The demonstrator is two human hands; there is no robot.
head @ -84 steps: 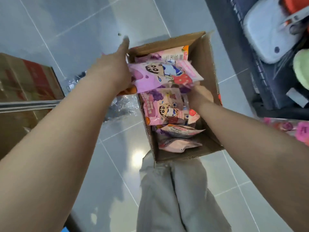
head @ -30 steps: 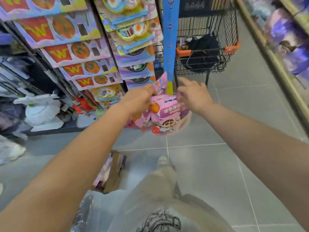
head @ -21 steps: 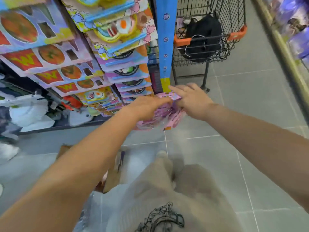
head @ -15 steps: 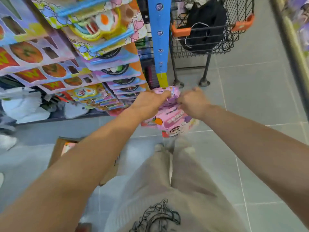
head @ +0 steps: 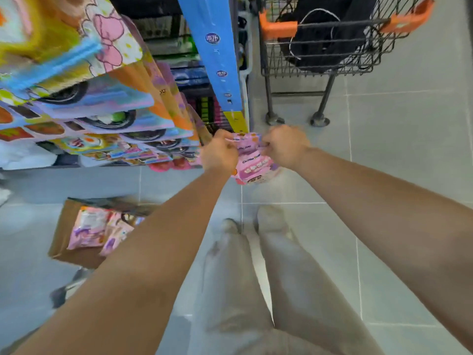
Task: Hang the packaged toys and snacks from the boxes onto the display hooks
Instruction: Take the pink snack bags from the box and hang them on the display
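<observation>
Both hands hold a small stack of pink snack packets [head: 252, 162] in front of me, near the foot of the blue shelf post [head: 217, 60]. My left hand [head: 220, 155] grips the stack's left top edge. My right hand [head: 285, 147] pinches the right top edge. The packets hang down between the hands. A brown cardboard box [head: 64, 231] on the floor at the lower left holds more pink packets [head: 88, 230]. No bare display hook shows plainly near the hands.
Colourful packaged toys [head: 102, 103] hang in rows on the rack at the left. A wire shopping cart [head: 330, 49] with a black bag stands behind the post. Grey floor tiles [head: 396, 175] spread to the right. My legs [head: 256, 278] show below.
I lifted pink packets out of the box and stood up facing the rack. Over the last second both hands stayed on the stack and shifted slightly toward the post's foot.
</observation>
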